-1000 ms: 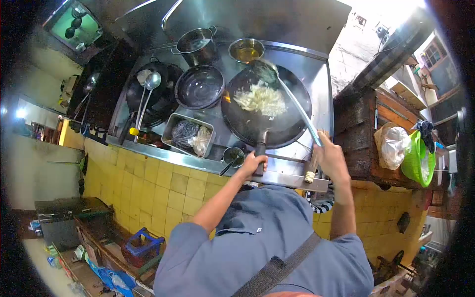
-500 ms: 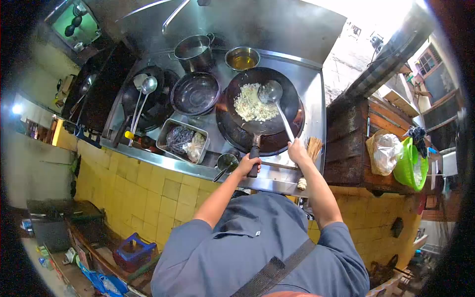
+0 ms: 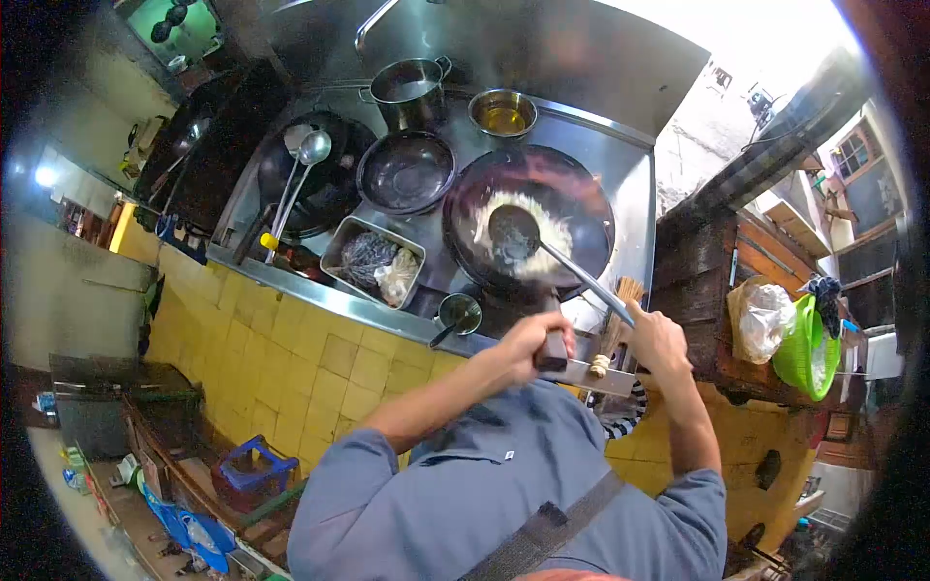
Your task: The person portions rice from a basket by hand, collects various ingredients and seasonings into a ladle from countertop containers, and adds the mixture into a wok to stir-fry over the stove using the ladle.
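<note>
My left hand [image 3: 539, 341] is wrapped round the dark handle of the wok [image 3: 593, 232], which sits on the steel stove. The fingers of my right hand [image 3: 657, 341] close on the long handle of a ladle [image 3: 513, 233]. The ladle's bowl is over pale rice-like food [image 3: 554, 229] in the wok and hides part of it. The food looks slightly blurred.
Behind the wok stand a bowl of yellow liquid [image 3: 504, 118] and a steel pot [image 3: 403, 87]. To the left are a dark bowl [image 3: 405, 174], a tray of bags [image 3: 332, 254], a small cup [image 3: 457, 315] and another wok. A bamboo brush [image 3: 602, 362] lies near my right hand.
The wok's handle and my left hand have come nearer to my body and to the right. The ladle has swung left over the food, its bowl now turned dark side up.
</note>
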Tool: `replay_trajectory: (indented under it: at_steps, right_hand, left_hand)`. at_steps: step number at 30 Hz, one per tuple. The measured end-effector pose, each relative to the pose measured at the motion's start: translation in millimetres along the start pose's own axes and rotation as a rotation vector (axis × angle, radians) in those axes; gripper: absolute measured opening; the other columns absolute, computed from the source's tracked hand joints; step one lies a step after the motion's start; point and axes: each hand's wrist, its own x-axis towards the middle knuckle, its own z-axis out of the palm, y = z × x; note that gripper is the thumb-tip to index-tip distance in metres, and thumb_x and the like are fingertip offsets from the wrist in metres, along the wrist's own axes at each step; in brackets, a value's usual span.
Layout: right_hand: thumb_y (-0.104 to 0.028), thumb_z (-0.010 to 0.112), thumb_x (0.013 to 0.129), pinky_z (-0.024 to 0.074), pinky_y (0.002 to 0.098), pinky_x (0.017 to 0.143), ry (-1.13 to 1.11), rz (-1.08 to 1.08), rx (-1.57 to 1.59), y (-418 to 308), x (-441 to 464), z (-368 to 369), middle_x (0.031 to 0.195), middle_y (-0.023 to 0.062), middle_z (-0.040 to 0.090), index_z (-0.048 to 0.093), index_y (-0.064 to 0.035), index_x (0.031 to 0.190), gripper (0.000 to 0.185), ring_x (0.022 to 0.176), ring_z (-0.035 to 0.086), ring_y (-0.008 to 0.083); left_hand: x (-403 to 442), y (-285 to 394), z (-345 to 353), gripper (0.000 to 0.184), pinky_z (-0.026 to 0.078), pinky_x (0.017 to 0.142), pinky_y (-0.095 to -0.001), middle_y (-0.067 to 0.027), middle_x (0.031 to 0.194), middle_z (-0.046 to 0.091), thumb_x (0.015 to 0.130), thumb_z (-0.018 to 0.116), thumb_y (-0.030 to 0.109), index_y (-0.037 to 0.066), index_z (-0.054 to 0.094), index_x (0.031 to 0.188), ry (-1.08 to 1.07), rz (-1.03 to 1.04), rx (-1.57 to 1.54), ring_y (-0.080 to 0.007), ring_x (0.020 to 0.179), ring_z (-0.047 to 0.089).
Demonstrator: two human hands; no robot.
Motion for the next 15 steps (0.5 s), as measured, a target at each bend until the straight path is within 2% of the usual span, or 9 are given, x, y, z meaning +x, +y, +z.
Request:
replay_trajectory:
  at_steps: [2, 3, 5, 7, 8, 10, 12, 13, 15]
  right_hand:
    - [-0.021, 0.050, 0.083, 0.0502, 0.0437, 0.061, 0.029, -0.107, -0.059, 7.0, -8.4, -10.3, 0.071, 0.0178, 0.062, 0.048, -0.0135, 0.109, 0.026, 0.071, 0.063, 0.0350]
    - [-0.021, 0.050, 0.083, 0.0502, 0.0437, 0.061, 0.019, -0.102, -0.049, 9.5, -10.7, -4.8, 0.071, 0.0178, 0.062, 0.048, -0.0135, 0.109, 0.026, 0.071, 0.063, 0.0350]
    - [-0.014, 0.049, 0.081, 0.0504, 0.0436, 0.058, 0.164, -0.280, 0.042, 12.8, -11.4, 4.6, 0.069, 0.0182, 0.061, 0.047, -0.0139, 0.108, 0.027, 0.069, 0.063, 0.0342]
    - [-0.011, 0.049, 0.080, 0.0506, 0.0433, 0.057, 0.136, -0.224, 0.010, -0.9, -13.3, 7.0, 0.069, 0.0186, 0.061, 0.047, -0.0133, 0.108, 0.028, 0.068, 0.063, 0.0339]
    - [-0.008, 0.048, 0.079, 0.0507, 0.0429, 0.056, 0.108, -0.168, -0.025, -5.3, -11.9, 7.5, 0.069, 0.0190, 0.061, 0.048, -0.0126, 0.109, 0.030, 0.067, 0.063, 0.0337]
    - [-0.006, 0.048, 0.078, 0.0513, 0.0417, 0.057, 0.141, -0.169, -0.055, -7.7, -4.8, 27.0, 0.070, 0.0186, 0.062, 0.047, -0.0116, 0.115, 0.037, 0.069, 0.064, 0.0329]
    - [-0.004, 0.046, 0.079, 0.0515, 0.0411, 0.058, 0.195, -0.089, -0.048, -11.5, -3.0, 38.6, 0.072, 0.0180, 0.062, 0.045, -0.0112, 0.122, 0.044, 0.071, 0.064, 0.0321]
    - [-0.003, 0.044, 0.080, 0.0518, 0.0405, 0.058, 0.109, -0.069, -0.020, -13.7, -5.1, 31.4, 0.075, 0.0182, 0.063, 0.043, -0.0128, 0.126, 0.047, 0.071, 0.064, 0.0320]
    - [-0.004, 0.044, 0.080, 0.0519, 0.0405, 0.058, 0.085, -0.081, -0.005, -12.3, -8.6, 28.7, 0.077, 0.0188, 0.063, 0.043, -0.0132, 0.127, 0.047, 0.071, 0.064, 0.0326]
  left_hand:
    - [-16.2, 5.2, 8.9, 0.011, 0.048, 0.059, -0.0306, -0.0053, 0.067, 0.051, 0.083, 0.051, 0.009, 0.002, 0.047, 0.076, -0.013, -0.140, -0.057, -0.0138, 0.058, 0.050]
    - [-12.2, 13.7, -1.4, 0.010, 0.048, 0.059, -0.0296, -0.0051, 0.067, 0.051, 0.084, 0.052, 0.009, 0.003, 0.048, 0.077, -0.016, -0.046, 0.162, -0.0139, 0.057, 0.050]
    - [19.3, 20.5, -44.2, 0.010, 0.048, 0.056, -0.0269, -0.0043, 0.064, 0.051, 0.084, 0.052, 0.011, 0.003, 0.049, 0.079, 0.043, 0.002, 0.035, -0.0136, 0.056, 0.051]
    - [45.4, 12.5, -89.9, 0.012, 0.048, 0.053, -0.0279, -0.0045, 0.062, 0.052, 0.083, 0.055, 0.012, 0.003, 0.049, 0.078, 0.067, 0.047, -0.020, -0.0135, 0.054, 0.051]
    - [31.7, 0.2, -77.6, 0.012, 0.048, 0.053, -0.0297, -0.0054, 0.062, 0.053, 0.081, 0.057, 0.011, 0.002, 0.051, 0.077, 0.139, 0.128, 0.199, -0.0144, 0.054, 0.053]
    - [0.3, -30.0, -38.6, 0.012, 0.049, 0.053, -0.0314, -0.0058, 0.062, 0.054, 0.080, 0.058, 0.011, 0.002, 0.052, 0.075, 0.285, 0.155, 0.354, -0.0156, 0.056, 0.055]
    - [-32.1, -37.7, -10.6, 0.012, 0.049, 0.053, -0.0315, -0.0064, 0.062, 0.054, 0.079, 0.058, 0.011, 0.001, 0.053, 0.076, 0.184, -0.070, 0.296, -0.0161, 0.057, 0.056]
    - [-40.8, -33.8, 0.6, 0.011, 0.049, 0.053, -0.0318, -0.0065, 0.063, 0.054, 0.079, 0.057, 0.010, 0.001, 0.052, 0.076, 0.131, -0.086, 0.237, -0.0157, 0.055, 0.055]
    - [-21.8, -11.4, -14.3, 0.011, 0.049, 0.052, -0.0312, -0.0064, 0.063, 0.054, 0.080, 0.057, 0.010, 0.001, 0.052, 0.076, 0.125, -0.047, 0.303, -0.0153, 0.055, 0.054]
